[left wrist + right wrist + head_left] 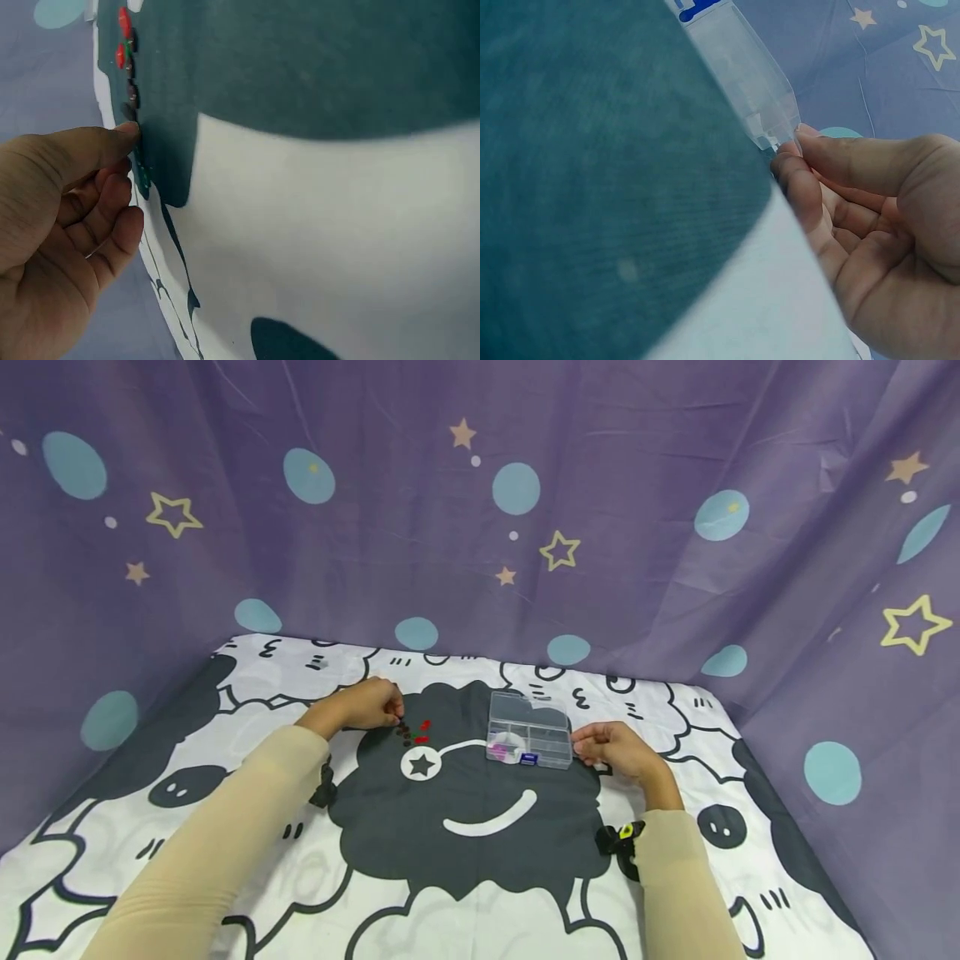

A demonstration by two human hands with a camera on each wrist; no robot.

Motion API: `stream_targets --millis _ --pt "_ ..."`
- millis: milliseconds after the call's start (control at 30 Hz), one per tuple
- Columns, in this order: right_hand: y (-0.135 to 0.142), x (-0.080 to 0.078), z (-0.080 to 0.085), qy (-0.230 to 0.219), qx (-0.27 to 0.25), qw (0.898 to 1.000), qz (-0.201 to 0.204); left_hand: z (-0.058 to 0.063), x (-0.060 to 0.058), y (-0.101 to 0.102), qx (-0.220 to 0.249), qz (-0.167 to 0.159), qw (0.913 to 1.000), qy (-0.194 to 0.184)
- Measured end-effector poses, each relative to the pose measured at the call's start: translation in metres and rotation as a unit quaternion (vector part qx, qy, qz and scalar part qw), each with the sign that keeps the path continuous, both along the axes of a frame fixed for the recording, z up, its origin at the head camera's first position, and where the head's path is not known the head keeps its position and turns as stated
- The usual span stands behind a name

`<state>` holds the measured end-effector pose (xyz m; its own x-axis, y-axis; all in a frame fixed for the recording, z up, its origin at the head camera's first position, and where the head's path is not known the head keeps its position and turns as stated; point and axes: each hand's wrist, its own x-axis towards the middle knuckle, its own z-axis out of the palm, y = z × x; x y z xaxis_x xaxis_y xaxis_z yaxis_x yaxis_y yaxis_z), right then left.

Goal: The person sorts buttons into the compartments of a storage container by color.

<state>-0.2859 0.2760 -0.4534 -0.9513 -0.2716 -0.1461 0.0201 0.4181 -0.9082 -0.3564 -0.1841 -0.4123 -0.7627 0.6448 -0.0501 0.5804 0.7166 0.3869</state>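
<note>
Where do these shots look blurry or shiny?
Head view: the curtain shows faint sheen on its creases; left wrist: nearby cloth is soft, the left hand sharper; right wrist: the cloth's pattern blurs, and the box looks pale.

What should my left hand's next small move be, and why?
Probably pinch one of the dark pieces with your left hand: its fingertips are right beside them, and your right hand holds the clear box's edge. I can't tell whether one is already pinched.
</note>
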Motion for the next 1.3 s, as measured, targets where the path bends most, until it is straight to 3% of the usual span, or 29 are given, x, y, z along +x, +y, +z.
stream_targets --millis 533,1300 --pt "0.000 0.000 0.003 -0.001 0.005 1.000 -0.005 -0.002 -0.003 0.001 -0.004 0.007 1.0000 0.001" --pt "0.000 -0.001 0.000 0.000 0.005 1.000 0.002 0.001 -0.008 0.010 -0.021 0.007 0.9994 -0.026"
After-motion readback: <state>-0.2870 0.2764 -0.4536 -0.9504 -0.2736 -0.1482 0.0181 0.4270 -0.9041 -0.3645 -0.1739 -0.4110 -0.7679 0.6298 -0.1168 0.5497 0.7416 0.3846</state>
